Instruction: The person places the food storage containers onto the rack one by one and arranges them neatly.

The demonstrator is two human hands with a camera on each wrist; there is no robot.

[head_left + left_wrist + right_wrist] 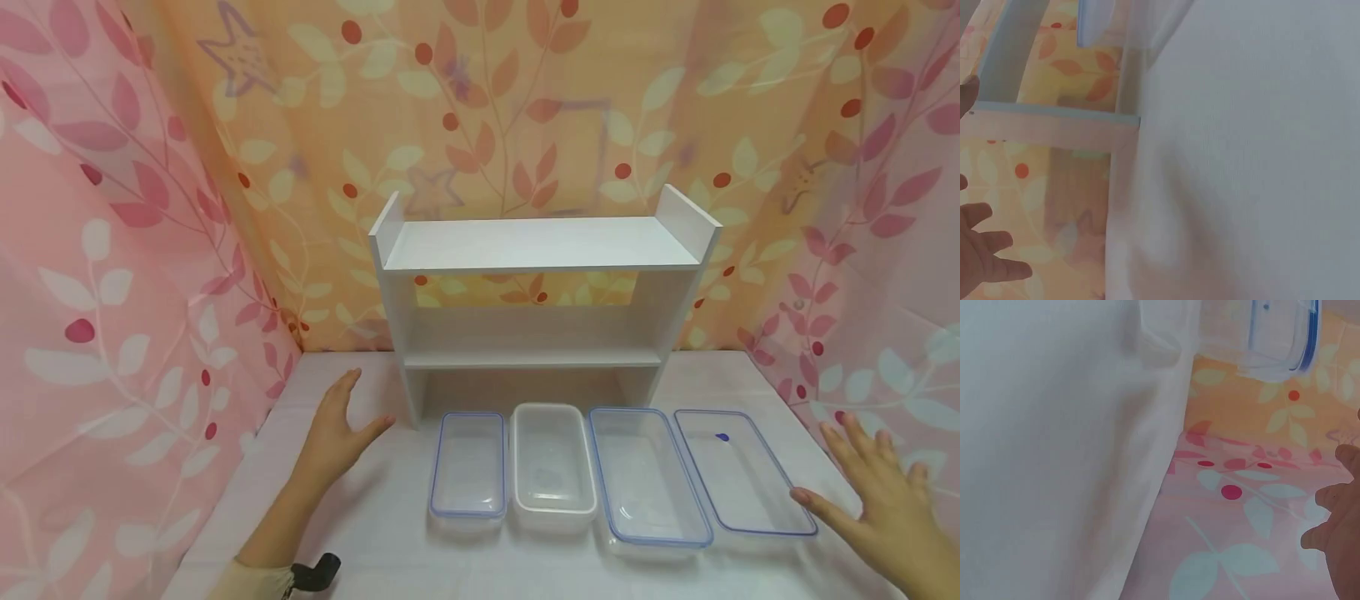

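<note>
Clock: head view, 12 = far side, 6 = wearer's side
Shelf: white two-tier shelf (532, 337), raised side panels, stands at 12 o'clock of the container row
In the way: row of four clear plastic containers right in front, hiding part of the shelf's lower section
Row, 9-o'clock end: small blue-rimmed container (468, 467), nearest the left hand
Next toward 3: white-rimmed container (555, 467), just beside the small one
Next: large blue-rimmed container (651, 479), long side slanted toward 5 o'clock
Row, 3-o'clock end: blue-rimmed end container (746, 479), nearest the right hand; small blue mark (722, 437) toward its 11 o'clock
Left hand: (330, 446) at 9 o'clock of the small container, apart from it; thumb wide of the fingers, fingers spread in left wrist view, holding nothing
Right hand: (877, 492) at 3 o'clock of the end container, fingers spread, holding nothing; thumb tip overlaps the rim in head view, contact can't tell
Left wrist: beige sleeve (251, 579), black piece (318, 572) at its 3 o'clock
Surface: white-covered table (375, 542), soft hand shadows
Back, 12: orange curtain (510, 167), leaf-and-berry print; purple star outline (238, 52) at 11
Side, 9: pink curtain (112, 287), leaf print
Side, 3: second pink curtain (900, 200), similar print
</note>
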